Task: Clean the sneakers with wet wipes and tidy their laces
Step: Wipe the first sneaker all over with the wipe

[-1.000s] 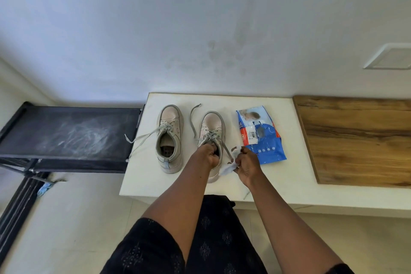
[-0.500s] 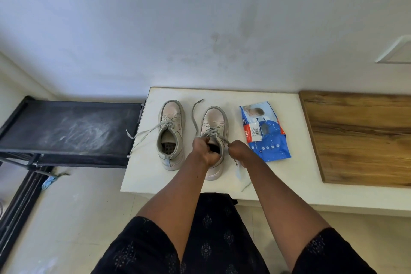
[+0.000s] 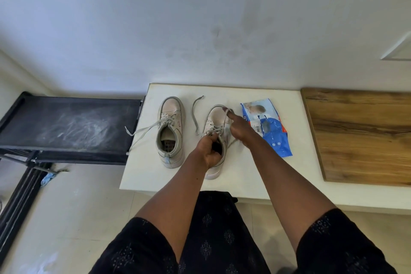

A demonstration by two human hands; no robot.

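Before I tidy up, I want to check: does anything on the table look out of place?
Yes. The left sneaker has untied laces trailing over the table's left edge; another loose lace lies beside the right sneaker.

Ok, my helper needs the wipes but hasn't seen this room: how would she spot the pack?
Find the white table against the wall. Between the sneakers and the wooden board lies the wipes pack: a flat, crinkled pouch, the only blue thing there.

**Table layout, left to right**

Rack (image 3: 66, 127) stands left of the table (image 3: 138, 176). On the table: left sneaker (image 3: 170, 131), lace end (image 3: 194, 113), right sneaker (image 3: 216, 115), wet wipes pack (image 3: 270, 131), wooden board (image 3: 360, 138). Heels face the person. Left hand (image 3: 209, 151) grips the right sneaker's collar.
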